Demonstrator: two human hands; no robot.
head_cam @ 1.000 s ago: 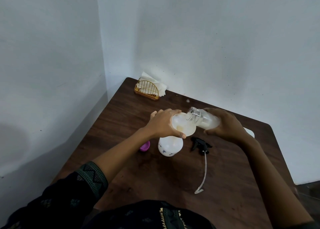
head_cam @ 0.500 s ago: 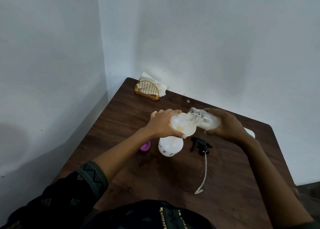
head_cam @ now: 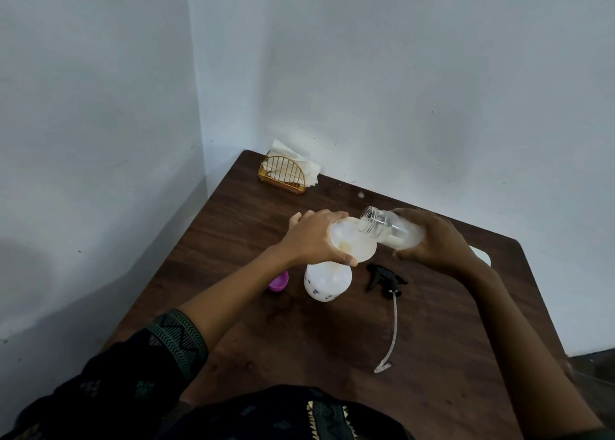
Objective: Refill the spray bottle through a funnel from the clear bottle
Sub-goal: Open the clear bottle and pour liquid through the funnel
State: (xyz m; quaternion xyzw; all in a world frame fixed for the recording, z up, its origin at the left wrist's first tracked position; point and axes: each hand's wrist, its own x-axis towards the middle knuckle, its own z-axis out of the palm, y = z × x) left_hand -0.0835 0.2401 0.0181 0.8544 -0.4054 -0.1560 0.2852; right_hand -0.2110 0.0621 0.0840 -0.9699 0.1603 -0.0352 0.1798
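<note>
A white spray bottle (head_cam: 327, 281) stands uncapped on the brown table (head_cam: 432, 356). A pale translucent funnel (head_cam: 354, 245) sits in its neck, and my left hand (head_cam: 312, 236) grips the funnel's rim from the left. My right hand (head_cam: 436, 240) holds the clear bottle (head_cam: 389, 228) tipped almost level, its open mouth over the funnel's right edge. A little liquid lies in the funnel's bottom. The black trigger head (head_cam: 382, 278) with its long dip tube (head_cam: 392, 333) lies on the table to the right of the spray bottle.
A purple cap (head_cam: 279, 281) lies left of the spray bottle. A gold wire holder with white napkins (head_cam: 286, 171) stands at the far corner by the walls. A white flat object (head_cam: 481, 256) shows behind my right wrist.
</note>
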